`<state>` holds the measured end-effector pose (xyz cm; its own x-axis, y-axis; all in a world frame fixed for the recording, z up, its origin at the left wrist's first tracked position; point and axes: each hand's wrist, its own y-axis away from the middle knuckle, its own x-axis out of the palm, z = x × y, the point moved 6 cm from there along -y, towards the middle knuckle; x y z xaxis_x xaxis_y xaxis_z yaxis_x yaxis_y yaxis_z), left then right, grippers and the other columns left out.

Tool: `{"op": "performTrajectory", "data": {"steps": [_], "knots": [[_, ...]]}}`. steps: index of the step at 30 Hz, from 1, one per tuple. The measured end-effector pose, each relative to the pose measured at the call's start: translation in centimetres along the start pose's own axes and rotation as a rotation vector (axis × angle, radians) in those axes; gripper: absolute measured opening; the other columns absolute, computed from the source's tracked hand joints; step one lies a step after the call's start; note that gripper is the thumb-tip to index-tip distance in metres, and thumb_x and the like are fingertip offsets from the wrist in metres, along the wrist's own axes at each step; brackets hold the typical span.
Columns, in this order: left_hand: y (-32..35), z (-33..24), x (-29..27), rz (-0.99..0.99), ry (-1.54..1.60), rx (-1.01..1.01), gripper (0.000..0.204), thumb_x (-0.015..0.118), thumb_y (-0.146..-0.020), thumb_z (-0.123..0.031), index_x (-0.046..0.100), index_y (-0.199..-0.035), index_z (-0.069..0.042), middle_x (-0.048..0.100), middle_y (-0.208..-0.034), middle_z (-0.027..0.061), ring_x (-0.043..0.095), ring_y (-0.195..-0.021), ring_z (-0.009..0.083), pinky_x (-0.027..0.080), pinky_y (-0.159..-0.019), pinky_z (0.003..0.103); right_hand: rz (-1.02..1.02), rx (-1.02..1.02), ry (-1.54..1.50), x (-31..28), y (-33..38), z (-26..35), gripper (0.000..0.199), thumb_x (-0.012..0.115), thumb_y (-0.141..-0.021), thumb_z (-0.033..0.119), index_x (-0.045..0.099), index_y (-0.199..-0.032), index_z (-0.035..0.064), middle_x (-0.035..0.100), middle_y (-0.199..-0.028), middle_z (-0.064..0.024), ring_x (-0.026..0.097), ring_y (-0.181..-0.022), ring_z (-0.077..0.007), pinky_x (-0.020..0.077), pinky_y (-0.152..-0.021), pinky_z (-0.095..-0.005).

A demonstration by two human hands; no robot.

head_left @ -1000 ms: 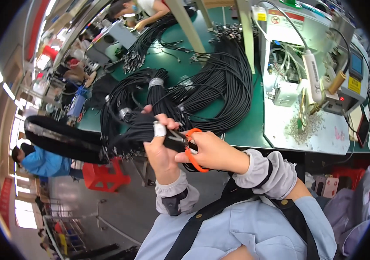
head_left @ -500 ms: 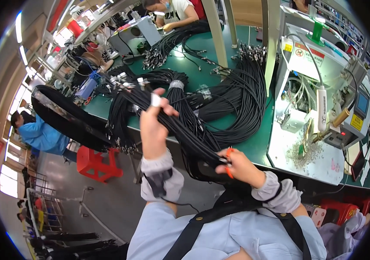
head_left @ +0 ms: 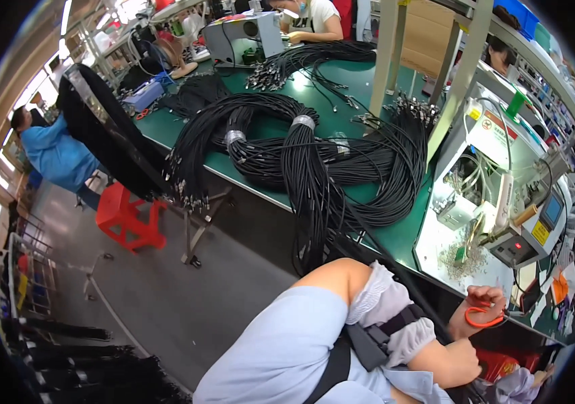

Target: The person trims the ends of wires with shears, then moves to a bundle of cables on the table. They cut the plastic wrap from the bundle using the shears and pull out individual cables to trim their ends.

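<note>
My left arm reaches across my body to the lower right, and my left hand (head_left: 460, 363) is closed in a fist; what it holds, if anything, is hidden. Just above it my right hand (head_left: 479, 311), its fingers curled, has a pair of orange-handled scissors (head_left: 481, 319) looped in it, with the blades hardly visible. Beside my left sleeve, a dark strip like part of a cable bundle (head_left: 405, 275) runs down toward the hands. Several tied black cable bundles (head_left: 304, 158) lie on the green table (head_left: 341, 74), some ends hanging over its front edge.
At right stands a machine (head_left: 526, 232) with a white tray of metal scraps (head_left: 462, 262). Table posts (head_left: 382, 60) rise behind the cables. A red stool (head_left: 126, 215) and a rack of hanging black cables (head_left: 102, 128) are at left. Co-workers sit beyond.
Both hands have moved from over the table to the lower right. The long cable bundle they gripped no longer lies across the others. The view has swung toward the right.
</note>
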<state>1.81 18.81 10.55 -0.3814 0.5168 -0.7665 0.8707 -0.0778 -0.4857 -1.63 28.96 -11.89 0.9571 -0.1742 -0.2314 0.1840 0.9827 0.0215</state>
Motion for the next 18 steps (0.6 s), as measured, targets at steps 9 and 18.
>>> {"op": "performTrajectory", "data": {"steps": [9,18], "knots": [[5.0,10.9,-16.9,-0.574,0.81,-0.41,0.028,0.058,-0.067,-0.004,0.055,-0.096,-0.004,0.055,-0.072,0.0169,0.057,-0.06,0.0269,0.045,-0.057,0.034,-0.487,-0.329,-0.265,-2.1,-18.0,15.4,0.039,0.051,-0.081,0.021,0.047,-0.109,-0.006,0.054,-0.103,-0.0145,0.055,-0.094,-0.0218,0.0405,-0.087,-0.031],[16.3,15.8,-19.6,-1.039,1.06,-0.44,0.029,0.054,-0.084,-0.015,0.044,-0.109,-0.003,0.05,-0.074,0.0054,0.05,-0.076,0.0167,0.041,-0.079,0.034,0.579,-0.239,-0.327,11.8,-25.9,22.6,0.029,0.063,-0.078,0.014,0.05,-0.097,-0.0037,0.056,-0.078,-0.0043,0.052,-0.069,-0.0104,0.0429,-0.063,-0.0235]]}}
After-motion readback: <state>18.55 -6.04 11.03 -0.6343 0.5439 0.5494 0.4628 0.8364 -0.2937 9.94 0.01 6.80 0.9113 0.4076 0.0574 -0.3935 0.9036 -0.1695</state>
